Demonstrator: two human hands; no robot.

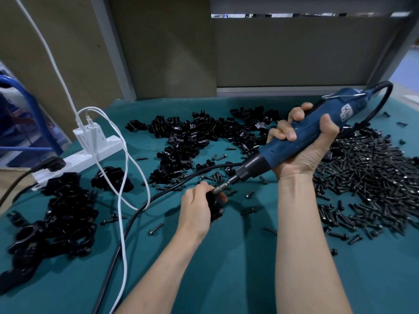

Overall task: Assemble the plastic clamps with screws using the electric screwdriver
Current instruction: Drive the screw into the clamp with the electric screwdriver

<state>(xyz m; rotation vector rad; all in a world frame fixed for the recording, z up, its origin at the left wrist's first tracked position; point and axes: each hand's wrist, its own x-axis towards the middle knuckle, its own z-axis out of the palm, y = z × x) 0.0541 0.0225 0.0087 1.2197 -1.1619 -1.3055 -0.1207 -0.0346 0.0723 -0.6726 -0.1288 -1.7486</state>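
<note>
My right hand (303, 141) grips the blue electric screwdriver (322, 130), tilted down to the left. Its metal bit (221, 189) meets the top of a black plastic clamp (216, 208) that my left hand (197, 207) holds just above the green table mat (238, 257). The screw under the bit is hidden. A heap of loose black clamp parts (199, 137) lies behind the hands. A large heap of black screws (367, 177) spreads to the right. A pile of black clamps (59, 214) sits at the left.
A white power strip (90, 155) with a white charger and white cables (123, 189) lies at the left. The screwdriver's black cord (127, 227) crosses the mat toward the front edge. Single screws (156, 228) are scattered around my hands. Grey-brown panels close off the back.
</note>
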